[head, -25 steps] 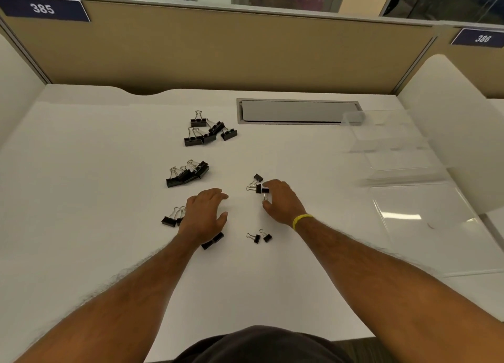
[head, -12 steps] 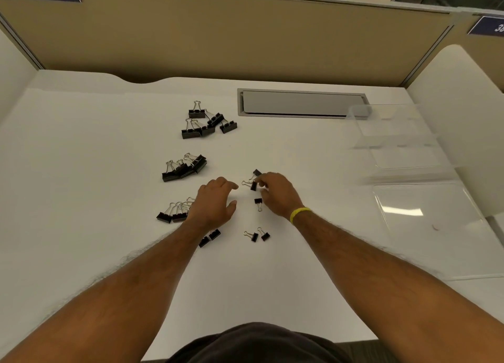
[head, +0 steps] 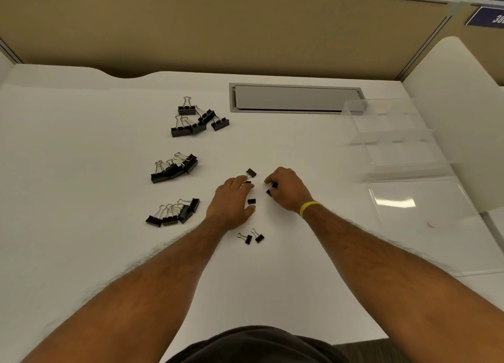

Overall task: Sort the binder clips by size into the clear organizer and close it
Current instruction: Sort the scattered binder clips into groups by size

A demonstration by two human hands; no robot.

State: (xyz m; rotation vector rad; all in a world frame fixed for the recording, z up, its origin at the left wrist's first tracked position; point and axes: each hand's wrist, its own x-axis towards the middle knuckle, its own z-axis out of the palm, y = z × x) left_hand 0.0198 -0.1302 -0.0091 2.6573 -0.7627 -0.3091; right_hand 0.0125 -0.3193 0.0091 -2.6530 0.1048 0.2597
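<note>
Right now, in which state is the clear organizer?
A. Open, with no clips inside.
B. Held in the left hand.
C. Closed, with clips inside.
A: the clear organizer has its lid folded out flat, and the binder clips all lie outside it.

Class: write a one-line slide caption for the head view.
Left hand touches, right hand pinches small binder clips; clear organizer lies open.

Only legible text: white "38", clipped by the frame edge, on the navy sign [head: 486,16] at upper right, on the tan partition [head: 218,27].
</note>
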